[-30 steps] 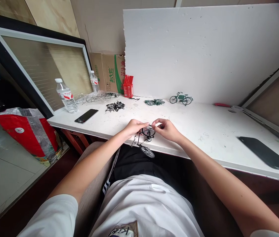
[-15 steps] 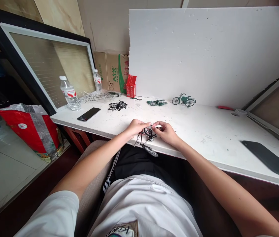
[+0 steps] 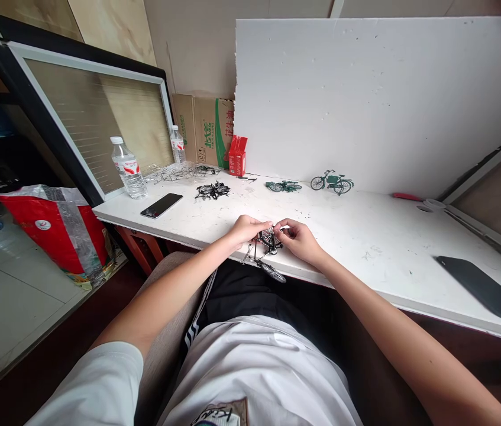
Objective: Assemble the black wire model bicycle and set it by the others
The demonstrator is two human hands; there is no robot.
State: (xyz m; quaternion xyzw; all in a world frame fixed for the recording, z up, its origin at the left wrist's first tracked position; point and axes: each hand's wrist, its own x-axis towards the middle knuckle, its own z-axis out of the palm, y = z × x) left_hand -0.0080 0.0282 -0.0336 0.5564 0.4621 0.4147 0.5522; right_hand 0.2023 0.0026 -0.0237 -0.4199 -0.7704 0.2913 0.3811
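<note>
A black model bicycle (image 3: 257,255) is held at the table's front edge, its lower wheel (image 3: 272,272) hanging past the edge. My left hand (image 3: 247,228) is closed on it from the left, thumb and finger at the top of the upper wheel (image 3: 270,238). From the right, my right hand (image 3: 297,238) pinches the same wheel near its rim; the fingers hide part of it. Whether a small part sits between the fingertips is too small to tell.
On the white table (image 3: 365,228) stand a green model bicycle (image 3: 333,181), green parts (image 3: 284,186), black parts (image 3: 212,190), a phone (image 3: 161,205), water bottles (image 3: 128,168) and a red box (image 3: 237,156). A dark flat slab (image 3: 485,287) lies at right.
The whole view has shifted slightly. Both hands keep nearly the same hold on the black model bicycle, with no clear movement of it.
</note>
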